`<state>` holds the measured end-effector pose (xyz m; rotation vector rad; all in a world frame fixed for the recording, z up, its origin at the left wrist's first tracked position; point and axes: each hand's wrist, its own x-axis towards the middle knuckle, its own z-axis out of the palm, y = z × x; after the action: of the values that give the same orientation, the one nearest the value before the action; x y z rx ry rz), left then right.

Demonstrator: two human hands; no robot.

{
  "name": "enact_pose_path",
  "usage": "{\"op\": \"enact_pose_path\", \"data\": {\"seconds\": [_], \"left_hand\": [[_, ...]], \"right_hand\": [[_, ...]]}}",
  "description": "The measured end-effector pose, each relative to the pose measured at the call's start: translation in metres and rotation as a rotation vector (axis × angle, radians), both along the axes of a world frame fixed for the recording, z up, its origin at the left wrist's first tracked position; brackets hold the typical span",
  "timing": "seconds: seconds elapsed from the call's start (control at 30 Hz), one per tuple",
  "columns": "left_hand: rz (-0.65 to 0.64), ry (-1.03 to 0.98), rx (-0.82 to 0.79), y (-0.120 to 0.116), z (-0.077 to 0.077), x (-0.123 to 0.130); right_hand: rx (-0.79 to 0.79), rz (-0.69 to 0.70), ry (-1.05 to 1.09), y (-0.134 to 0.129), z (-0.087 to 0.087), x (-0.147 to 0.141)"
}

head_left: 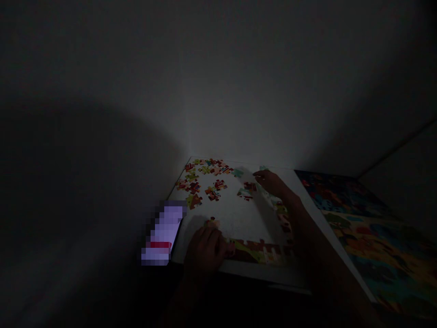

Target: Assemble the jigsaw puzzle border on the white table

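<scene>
On a white board (235, 214) lies a partly joined jigsaw puzzle, its joined bottom strip (252, 251) running along the near edge. My left hand (205, 248) rests at that strip's left end, fingers bent and together; what lies under them is hidden. A puzzle piece (212, 222) shows just beyond its knuckles. Over the board's far right part, my right hand (268, 180) reaches leftward with fingers stretched out and nothing visible in them. Left of its fingertips lies a pale green piece (238, 172). Some joined pieces (246, 191) lie below that hand.
Loose puzzle pieces (193, 187) are scattered over the board's far left. A lit phone (165, 234), its screen blurred, lies at the left edge. Colourful pictures (358, 241) lie to the right. A pale wall (239, 100) rises behind; the light is dim.
</scene>
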<state>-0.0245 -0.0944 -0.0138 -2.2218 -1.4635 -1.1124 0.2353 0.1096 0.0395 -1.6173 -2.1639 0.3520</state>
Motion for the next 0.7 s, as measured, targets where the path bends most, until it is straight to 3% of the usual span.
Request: {"op": "enact_pose_path", "data": {"seconds": [0.13,0.33,0.57,0.7], "left_hand": [[-0.009,0.013,-0.008,0.001,-0.001,-0.001],[-0.026,0.009,-0.006,0.002,0.002,-0.002],[-0.073,0.040,0.036,0.004,-0.001,-0.009],[-0.109,0.059,0.044,0.007,-0.009,-0.015]], "right_hand": [[-0.007,-0.095,0.026,0.013,-0.008,0.036],[0.066,-0.264,0.048,0.024,-0.034,0.069],[0.138,-0.394,0.294,0.025,-0.063,0.070],[0.129,-0.393,0.298,0.027,-0.071,0.070]]}}
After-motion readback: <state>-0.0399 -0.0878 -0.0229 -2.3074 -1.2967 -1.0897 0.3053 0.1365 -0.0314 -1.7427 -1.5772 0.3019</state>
